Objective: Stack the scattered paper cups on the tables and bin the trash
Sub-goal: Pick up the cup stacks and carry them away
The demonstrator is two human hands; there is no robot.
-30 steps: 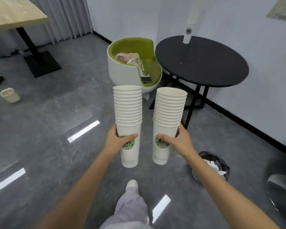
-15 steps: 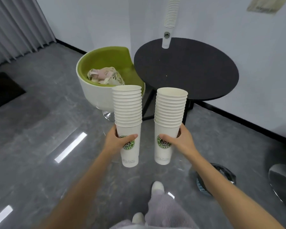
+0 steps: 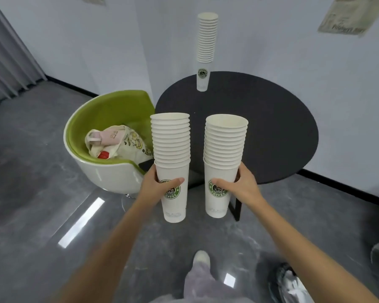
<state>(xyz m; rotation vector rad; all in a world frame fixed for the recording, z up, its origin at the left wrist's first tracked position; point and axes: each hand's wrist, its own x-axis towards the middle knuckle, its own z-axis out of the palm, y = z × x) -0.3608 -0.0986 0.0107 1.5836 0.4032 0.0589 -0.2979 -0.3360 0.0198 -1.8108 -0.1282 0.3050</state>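
I carry two stacks of white paper cups with green coffee logos, both upright. My left hand [image 3: 157,185] grips the bottom cup of the left cup stack [image 3: 171,147]. Around the bottom cup of the right cup stack [image 3: 224,145] curls my right hand [image 3: 242,186]. Both stacks hang in front of the near edge of a round black table [image 3: 271,127]. A third, taller cup stack [image 3: 206,47] stands on the far side of that table, by the wall.
A green and white tub chair [image 3: 109,136] with a cloth bag [image 3: 118,143] in it stands left of the table. A black-lined trash bin [image 3: 290,281] sits on the grey floor at lower right. My shoe [image 3: 201,258] shows below.
I have walked closer to the black table, which now fills more of the view. Both hands keep the same grip on their stacks. The trash bin has slid to the lower right.
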